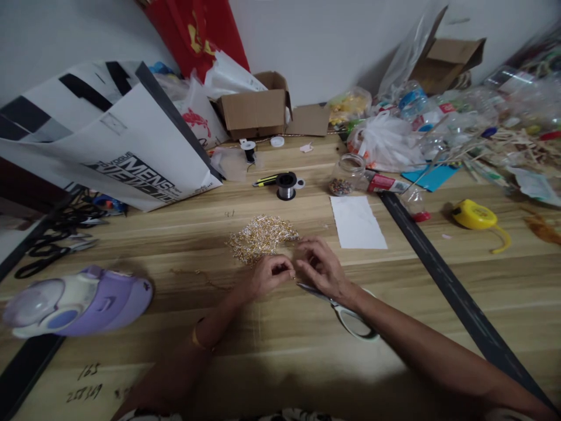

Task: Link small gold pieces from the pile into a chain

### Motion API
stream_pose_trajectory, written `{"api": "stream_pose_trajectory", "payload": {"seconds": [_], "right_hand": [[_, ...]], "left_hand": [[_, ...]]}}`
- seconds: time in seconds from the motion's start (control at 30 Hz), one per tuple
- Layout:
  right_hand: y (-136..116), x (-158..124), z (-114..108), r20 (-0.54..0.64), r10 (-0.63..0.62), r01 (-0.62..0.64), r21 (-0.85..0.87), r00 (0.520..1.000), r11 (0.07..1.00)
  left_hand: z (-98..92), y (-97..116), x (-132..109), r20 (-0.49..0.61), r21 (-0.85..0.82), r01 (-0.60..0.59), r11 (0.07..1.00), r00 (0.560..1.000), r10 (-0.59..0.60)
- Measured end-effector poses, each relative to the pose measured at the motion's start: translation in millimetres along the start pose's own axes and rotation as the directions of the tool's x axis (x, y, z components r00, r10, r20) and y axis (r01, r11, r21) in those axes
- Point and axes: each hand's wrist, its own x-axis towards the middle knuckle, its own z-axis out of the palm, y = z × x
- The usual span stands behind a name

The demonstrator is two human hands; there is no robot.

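Note:
My left hand is closed in a pinch at the middle of the wooden table, just below a heap of gold and silver beaded pieces. What its fingertips hold is too small to name. Close beside it on the right, my right hand has its fingers curled near the left fingertips; whether anything lies between them cannot be made out. White-handled scissors lie partly under my right hand and wrist, blades pointing left. A thin gold chain stretches over the wood left of my left hand.
Behind the heap stand a wire spool and a bead jar. White paper and a yellow tape measure lie right. At left are a purple device, black scissors and a large paper bag.

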Motion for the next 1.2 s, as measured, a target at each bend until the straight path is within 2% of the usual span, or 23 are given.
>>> {"api": "stream_pose_trajectory", "payload": {"seconds": [0.1, 0.27, 0.47, 0.67, 0.8, 0.93, 1.0, 1.13, 1.2], "right_hand": [[1, -1, -1, -0.087, -0.006, 0.002, -0.04, 0.996, 0.999], [0, -1, 0, 0.049, -0.159, 0.162, -0.052, 0.986, 0.985], [-1, -5, 0, 0.073, -0.182, 0.19, -0.124, 0.981, 0.974], [-5, -11, -1, 0.142, -0.252, 0.279, -0.23, 0.957, 0.932], [-2, -7, 1, 0.138, -0.197, 0.214, -0.125, 0.971, 0.969], [1, -3, 1, 0.071, -0.144, 0.148, -0.046, 0.987, 0.988], [0, -2, 1, 0.063, -0.075, 0.077, -0.026, 0.995, 0.997], [-3, -3, 2, 0.181, 0.1, -0.103, 0.009, 0.978, 0.995], [-4, -3, 3, 0.257, 0.113, -0.114, -0.012, 0.96, 0.993]], "left_hand": [[-1.9, -1, 0, -0.035, -0.008, 0.001, 1.0, 0.999, -0.001], [-4.6, -4, 1, -0.067, -0.018, -0.013, 1.0, 0.998, 0.012], [-4.1, -4, 2, -0.113, -0.068, -0.005, 0.998, 0.994, -0.003], [-5.1, -4, 2, -0.12, -0.131, 0.017, 0.991, 0.992, -0.033], [-5.5, -2, 2, -0.117, -0.1, 0.023, 0.995, 0.992, -0.035], [-5.8, 0, 2, -0.132, -0.087, 0.045, 0.995, 0.99, -0.056], [-6.3, 0, 2, -0.139, -0.101, 0.047, 0.994, 0.988, -0.061], [-8.1, -3, 3, -0.151, -0.173, 0.054, 0.983, 0.985, -0.081], [-9.3, -4, 3, -0.154, -0.205, 0.069, 0.976, 0.983, -0.101]]}}
